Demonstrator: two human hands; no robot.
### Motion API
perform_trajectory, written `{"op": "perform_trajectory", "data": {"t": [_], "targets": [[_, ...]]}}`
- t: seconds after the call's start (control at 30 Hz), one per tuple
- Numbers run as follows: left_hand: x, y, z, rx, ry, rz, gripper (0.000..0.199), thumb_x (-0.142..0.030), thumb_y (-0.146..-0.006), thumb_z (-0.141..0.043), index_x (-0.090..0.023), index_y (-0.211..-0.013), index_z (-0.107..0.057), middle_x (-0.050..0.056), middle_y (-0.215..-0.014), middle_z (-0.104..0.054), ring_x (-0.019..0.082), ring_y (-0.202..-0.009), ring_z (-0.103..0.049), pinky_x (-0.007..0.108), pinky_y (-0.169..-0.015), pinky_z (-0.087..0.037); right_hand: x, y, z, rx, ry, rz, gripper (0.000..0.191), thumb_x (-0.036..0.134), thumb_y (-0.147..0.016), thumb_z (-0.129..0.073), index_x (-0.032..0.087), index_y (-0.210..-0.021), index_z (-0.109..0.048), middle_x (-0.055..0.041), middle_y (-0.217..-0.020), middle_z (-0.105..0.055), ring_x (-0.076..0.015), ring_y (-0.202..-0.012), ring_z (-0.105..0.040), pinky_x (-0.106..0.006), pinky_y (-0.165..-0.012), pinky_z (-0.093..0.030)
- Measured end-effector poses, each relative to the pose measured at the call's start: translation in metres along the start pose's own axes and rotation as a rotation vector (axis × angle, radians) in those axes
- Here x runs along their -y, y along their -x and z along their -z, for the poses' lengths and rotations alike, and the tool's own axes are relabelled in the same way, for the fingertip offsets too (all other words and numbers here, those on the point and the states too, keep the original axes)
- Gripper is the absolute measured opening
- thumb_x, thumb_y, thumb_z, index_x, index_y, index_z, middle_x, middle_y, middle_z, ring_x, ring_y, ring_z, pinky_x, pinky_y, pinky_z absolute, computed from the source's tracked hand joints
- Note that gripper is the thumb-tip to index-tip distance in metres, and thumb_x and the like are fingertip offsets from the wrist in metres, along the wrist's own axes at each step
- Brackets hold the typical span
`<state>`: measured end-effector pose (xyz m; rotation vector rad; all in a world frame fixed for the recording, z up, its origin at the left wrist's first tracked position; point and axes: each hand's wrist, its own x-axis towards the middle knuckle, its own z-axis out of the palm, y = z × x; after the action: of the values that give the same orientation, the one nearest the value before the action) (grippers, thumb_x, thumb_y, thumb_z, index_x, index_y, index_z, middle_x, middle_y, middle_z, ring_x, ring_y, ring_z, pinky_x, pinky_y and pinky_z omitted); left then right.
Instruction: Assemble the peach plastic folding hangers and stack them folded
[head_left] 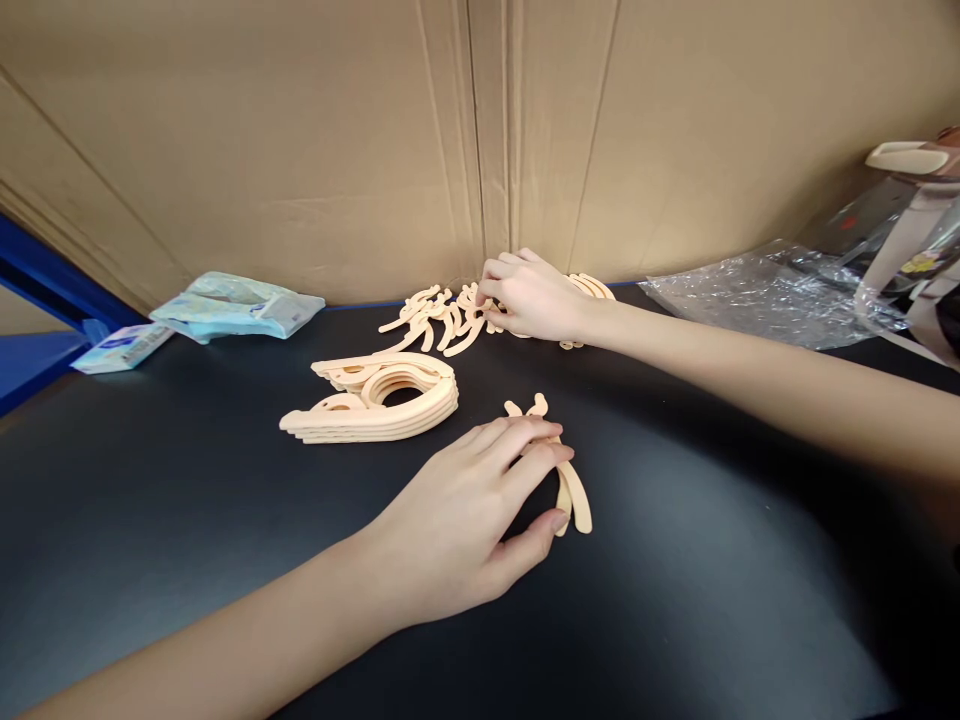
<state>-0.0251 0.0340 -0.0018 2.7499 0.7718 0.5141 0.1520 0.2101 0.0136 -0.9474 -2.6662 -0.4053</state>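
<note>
1. Head view: the left hand (476, 500) was half open, its fingers arched over a few cream-coloured curved pieces (580, 502) on the black desk (225, 530); its thumb tip met them near their lower ends. Whether it gripped or merely steadied them, I could not tell.
2. Those pieces lay directly under and just beyond the left fingertips, their knobbed ends showing past the fingers and their lower ends spread slightly apart.
3. The right hand (534, 298) was farther off, its fingers bent down at a loose pile (466, 338) of similar pieces. Its fingertips were partly hidden, so I could not tell whether it had hold of one.
4. The pile spread mostly to the left of the right hand; a row of curved pieces (596, 287) showed just behind its wrist.
5. Near the left hand, beyond its wrist, lay a neat stack of cream frames (382, 426).
6. Farther out were a pale blue packet (232, 308) at left, clear plastic (757, 290) at right, and a cardboard wall (300, 150) behind.
</note>
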Motion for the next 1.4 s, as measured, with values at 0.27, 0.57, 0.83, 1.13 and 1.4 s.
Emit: {"op": "perform_trajectory", "data": {"t": [0.27, 0.57, 0.83, 1.13, 1.4], "targets": [[0.0, 0.0, 0.0, -0.004, -0.002, -0.003, 0.031, -0.025, -0.099, -0.051, -0.013, -0.126, -0.059, 0.013, -0.131, -0.064, 0.023, -0.131, -0.055, 0.039, -0.109, -0.047, -0.006, -0.022, -0.007, 0.068, 0.091, 0.034, 0.026, 0.014, -0.09, -0.049, 0.011, -0.1, -0.073, -0.014, -0.098, -0.067, -0.0266, -0.094, -0.056, -0.04, -0.082, -0.034], [0.003, 0.003, -0.004, -0.015, 0.011, -0.007, 0.03, -0.027, -0.1, -0.05, -0.015, -0.127, -0.058, 0.012, -0.133, -0.062, 0.022, -0.129, -0.054, 0.037, -0.109, -0.046, -0.01, -0.054, -0.003, 0.004, 0.183, 0.111, 0.034, 0.016, -0.095, -0.037, 0.011, -0.104, -0.069, -0.0123, -0.102, -0.067, -0.0291, -0.102, -0.057, -0.048, -0.089, -0.035], [0.004, 0.002, -0.004, -0.027, 0.006, -0.016, 0.029, -0.026, -0.1, -0.049, -0.015, -0.126, -0.058, 0.012, -0.132, -0.063, 0.022, -0.128, -0.055, 0.038, -0.109, -0.047, -0.014, -0.057, -0.004, -0.008, 0.121, 0.013, 0.033, 0.009, -0.089, -0.041, 0.01, -0.107, -0.07, -0.0101, -0.095, -0.072, -0.025, -0.094, -0.062, -0.046, -0.092, -0.036], [0.0, 0.001, -0.001, -0.003, 0.002, -0.001, 0.031, -0.026, -0.099, -0.051, -0.014, -0.126, -0.059, 0.013, -0.132, -0.064, 0.023, -0.13, -0.055, 0.039, -0.108, -0.048, -0.007, -0.026, 0.017, 0.035, -0.029, 0.004, 0.032, 0.013, -0.085, -0.043, 0.017, -0.066, -0.069, 0.0, -0.056, -0.051, -0.0168, -0.063, -0.05, -0.042, -0.082, -0.037], [0.001, -0.001, -0.001, 0.003, 0.006, -0.001, 0.03, -0.025, -0.099, -0.051, -0.013, -0.125, -0.06, 0.013, -0.131, -0.064, 0.023, -0.132, -0.054, 0.039, -0.11, -0.047, 0.001, -0.02, 0.018, 0.067, -0.172, 0.027, 0.032, 0.021, -0.092, -0.043, 0.017, -0.085, -0.075, -0.001, -0.066, -0.06, -0.0153, -0.063, -0.051, -0.036, -0.074, -0.037]]}}
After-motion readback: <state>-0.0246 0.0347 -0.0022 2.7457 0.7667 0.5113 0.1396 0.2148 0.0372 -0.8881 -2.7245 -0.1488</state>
